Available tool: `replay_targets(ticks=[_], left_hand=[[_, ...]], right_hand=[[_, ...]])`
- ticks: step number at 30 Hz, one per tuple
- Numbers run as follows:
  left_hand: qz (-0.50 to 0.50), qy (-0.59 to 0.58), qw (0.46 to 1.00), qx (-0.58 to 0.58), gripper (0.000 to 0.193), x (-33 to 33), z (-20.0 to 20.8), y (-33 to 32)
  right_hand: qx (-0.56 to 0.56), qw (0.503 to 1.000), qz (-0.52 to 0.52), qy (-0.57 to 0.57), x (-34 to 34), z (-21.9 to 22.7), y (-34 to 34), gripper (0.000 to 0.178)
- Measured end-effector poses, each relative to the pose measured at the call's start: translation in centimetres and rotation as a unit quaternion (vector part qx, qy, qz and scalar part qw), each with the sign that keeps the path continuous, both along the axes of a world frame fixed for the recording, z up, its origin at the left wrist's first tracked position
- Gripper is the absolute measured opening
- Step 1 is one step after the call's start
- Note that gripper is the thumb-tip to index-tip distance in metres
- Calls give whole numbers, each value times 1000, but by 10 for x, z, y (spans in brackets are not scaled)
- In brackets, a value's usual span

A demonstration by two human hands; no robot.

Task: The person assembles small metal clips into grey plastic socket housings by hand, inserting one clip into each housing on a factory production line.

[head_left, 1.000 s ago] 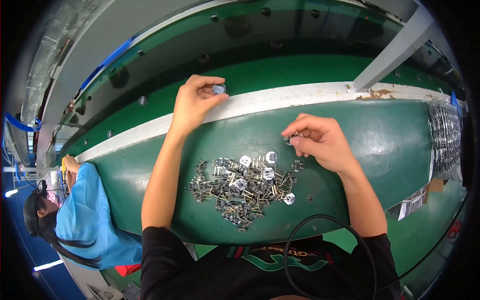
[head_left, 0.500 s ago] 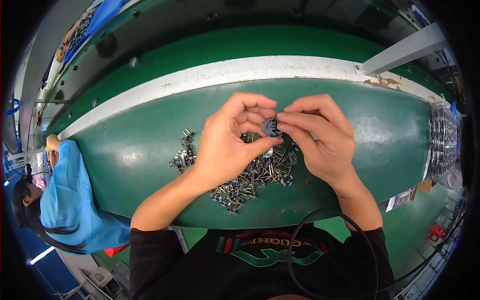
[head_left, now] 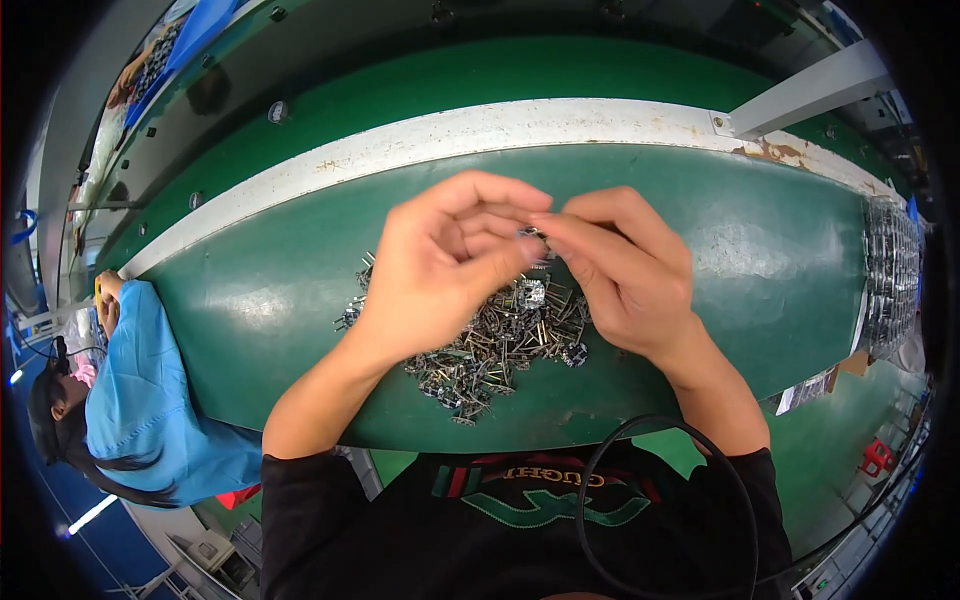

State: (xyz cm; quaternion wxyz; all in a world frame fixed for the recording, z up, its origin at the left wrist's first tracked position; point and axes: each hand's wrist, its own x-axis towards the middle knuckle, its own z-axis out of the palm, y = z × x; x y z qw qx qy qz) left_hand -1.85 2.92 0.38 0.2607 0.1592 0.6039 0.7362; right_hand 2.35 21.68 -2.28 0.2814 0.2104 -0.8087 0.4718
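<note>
My left hand [head_left: 430, 260] is raised over the green table, thumb and fingers closed on a small dark part [head_left: 533, 234] that mostly hides behind the fingertips. From the other side my right hand [head_left: 635, 270] meets it, thumb and forefinger pinched together at the same spot. Whatever is between the right fingertips is hidden. Below both hands lies a loose pile of small electronic parts [head_left: 490, 350], several of them round little boards with metal pins. Motion blurs the fingertips somewhat.
A white rail [head_left: 450, 135] runs along the table's far side, with a grey metal post [head_left: 810, 95] at the right. Stacked clear trays [head_left: 888, 280] stand at the right end. A co-worker in blue [head_left: 150, 390] sits at the left. A black cable [head_left: 590, 480] loops before my chest.
Both hands have shifted slightly left, and their fingertips have come closer together. The dark part, plain to see before, is now largely covered by the fingers.
</note>
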Motion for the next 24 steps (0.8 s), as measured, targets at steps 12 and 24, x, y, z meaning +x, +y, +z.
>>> replay_targets(ticks=[12,24], left_hand=[[215,255,872,-358,30,-164,-48,-37],[142,480,720,-481,38,-192,-42,-144]], right_hand=[[172,959,104,-198,-1,-7,16,20],[102,973,73,-193,-3,-6,16,15]])
